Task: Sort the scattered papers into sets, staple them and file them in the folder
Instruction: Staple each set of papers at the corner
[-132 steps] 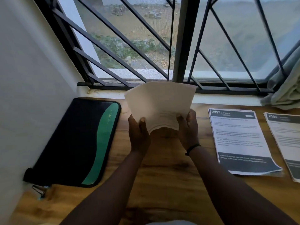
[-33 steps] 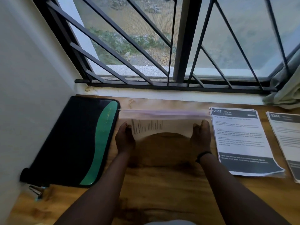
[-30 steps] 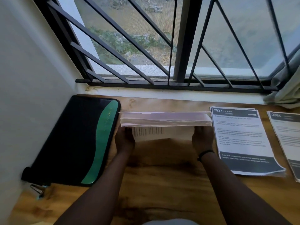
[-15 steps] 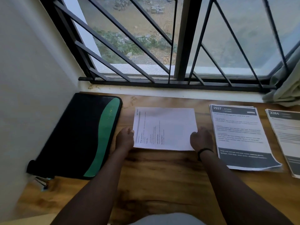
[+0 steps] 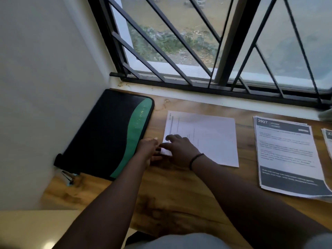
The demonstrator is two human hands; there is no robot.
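Wooden worktop (image 5: 179, 191) under a barred window (image 5: 197, 51), pale wall at far left. Small metal object (image 5: 67, 176), kind unclear, on the worktop at the near corner of the folder, well left of both hands. Black-and-green folder (image 5: 107, 135) lies flat and closed, just left of the left hand. Left hand (image 5: 149, 150) at the near-left corner of the white paper set (image 5: 206, 139), fingers around that corner; blur, cannot tell whether it pinches the paper or only touches it. Right hand (image 5: 179, 148) crossed over beside the left one, almost touching it, fingers spread and fairly straight, resting flat on the left part of the same set, holding nothing. Black band on the right wrist. Paper set flat on the worktop, turned sideways, text lines running away from the person. Well right of both hands, printed set headed "2937" (image 5: 287, 155), dark header and footer bands, near corners curling. Another printed sheet (image 5: 327, 139) cut off at the right edge.
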